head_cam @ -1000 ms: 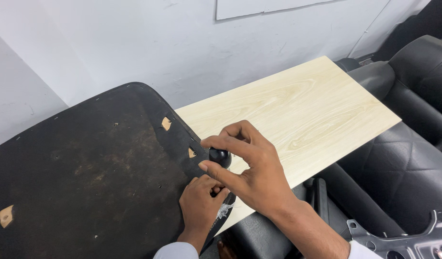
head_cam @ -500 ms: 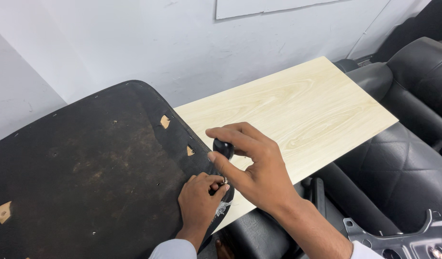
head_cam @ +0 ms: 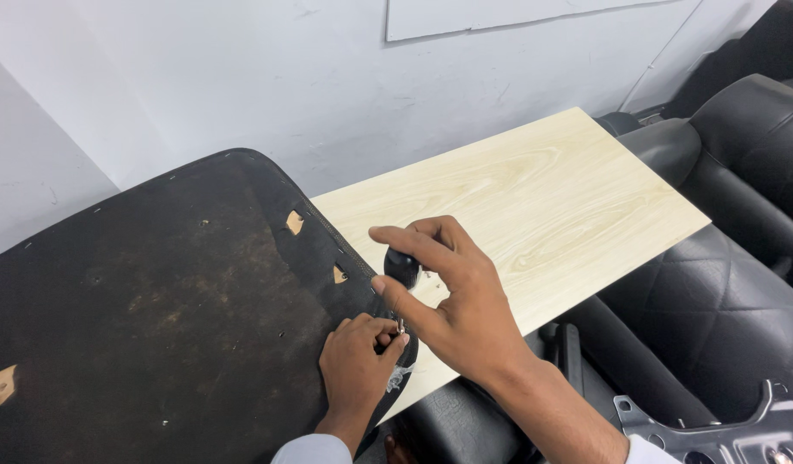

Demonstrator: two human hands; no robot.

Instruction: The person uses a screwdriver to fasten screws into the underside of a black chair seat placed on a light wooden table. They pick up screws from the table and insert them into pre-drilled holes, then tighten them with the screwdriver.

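A large dark, stained seat panel [head_cam: 156,309] with torn tan spots lies bottom side up on a pale wooden board [head_cam: 534,206]. My right hand [head_cam: 452,301] grips the black round handle of a small screwdriver [head_cam: 402,268] between thumb and fingers, the tool upright at the panel's right edge. My left hand [head_cam: 360,365] rests on that same edge just below, its fingertips pinched around the tool's thin metal tip, where the point meets the panel. What the tip touches is hidden by the fingers.
Black quilted leather seats [head_cam: 723,301] stand to the right and under the board. A grey metal bracket [head_cam: 714,430] lies at the bottom right. A white wall [head_cam: 241,77] runs close behind the board and panel.
My right hand has shifted its fingers around the black handle, index finger now stretched over its top. The left hand has stayed at the panel's edge.
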